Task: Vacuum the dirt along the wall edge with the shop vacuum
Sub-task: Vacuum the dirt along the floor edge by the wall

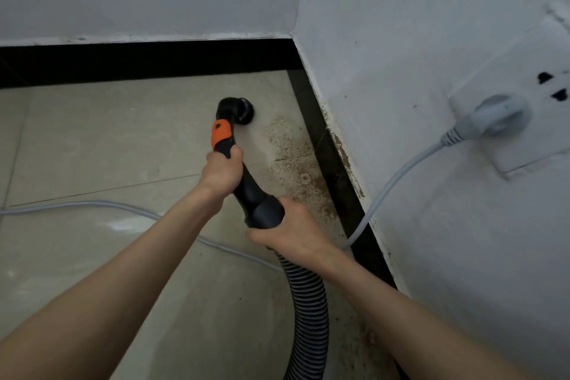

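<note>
A black vacuum wand with an orange band points toward the room corner, its round nozzle down on the beige floor tile. My left hand grips the wand just below the orange band. My right hand grips the wide black cuff where the ribbed hose joins. Brown dirt is scattered along the floor beside the right wall's black skirting, to the right of the nozzle.
A grey plug sits in a wall socket on the right wall. Its grey cord drops to the floor and runs left across the tiles behind my arms. Black skirting lines both walls, which meet at the corner.
</note>
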The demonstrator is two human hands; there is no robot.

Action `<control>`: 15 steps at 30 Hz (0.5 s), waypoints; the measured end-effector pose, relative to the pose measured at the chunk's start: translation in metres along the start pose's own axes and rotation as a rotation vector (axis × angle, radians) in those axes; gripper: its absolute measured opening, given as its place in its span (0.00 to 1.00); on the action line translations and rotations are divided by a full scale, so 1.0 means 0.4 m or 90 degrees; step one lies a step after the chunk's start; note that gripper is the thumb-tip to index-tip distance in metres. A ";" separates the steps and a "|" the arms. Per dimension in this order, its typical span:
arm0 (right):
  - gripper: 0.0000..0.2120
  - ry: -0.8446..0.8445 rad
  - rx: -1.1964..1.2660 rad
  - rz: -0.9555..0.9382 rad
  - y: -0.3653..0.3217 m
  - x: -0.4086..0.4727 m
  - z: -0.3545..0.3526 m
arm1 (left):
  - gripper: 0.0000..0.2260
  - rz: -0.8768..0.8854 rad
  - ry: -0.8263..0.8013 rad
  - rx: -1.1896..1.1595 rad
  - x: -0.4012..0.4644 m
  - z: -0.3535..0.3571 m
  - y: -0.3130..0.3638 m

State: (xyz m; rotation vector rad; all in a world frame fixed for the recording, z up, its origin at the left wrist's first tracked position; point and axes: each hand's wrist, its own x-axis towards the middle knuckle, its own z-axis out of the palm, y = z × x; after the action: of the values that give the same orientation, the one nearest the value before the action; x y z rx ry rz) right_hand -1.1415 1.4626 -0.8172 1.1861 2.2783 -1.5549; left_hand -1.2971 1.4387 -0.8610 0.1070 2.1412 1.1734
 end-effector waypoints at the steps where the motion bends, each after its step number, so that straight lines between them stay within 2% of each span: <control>1: 0.20 0.003 0.002 0.002 -0.005 -0.002 -0.005 | 0.23 0.005 -0.009 -0.022 -0.004 0.002 0.011; 5: 0.17 0.050 0.029 0.034 -0.012 -0.019 -0.026 | 0.21 0.029 -0.088 -0.057 -0.028 0.040 0.064; 9: 0.13 0.093 0.052 0.058 0.000 -0.047 -0.044 | 0.22 0.038 -0.160 -0.024 -0.055 0.091 0.090; 12: 0.14 0.105 0.052 0.066 0.004 -0.053 -0.041 | 0.22 0.034 -0.176 -0.017 -0.063 0.102 0.093; 15: 0.14 0.078 0.045 0.045 -0.001 -0.058 -0.046 | 0.22 0.040 -0.131 -0.020 -0.061 0.081 0.077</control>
State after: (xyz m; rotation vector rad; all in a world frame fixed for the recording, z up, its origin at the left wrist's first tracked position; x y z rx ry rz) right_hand -1.1205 1.4658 -0.7968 1.4003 2.2438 -1.5917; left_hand -1.2665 1.4708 -0.8359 0.2708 1.9508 1.1779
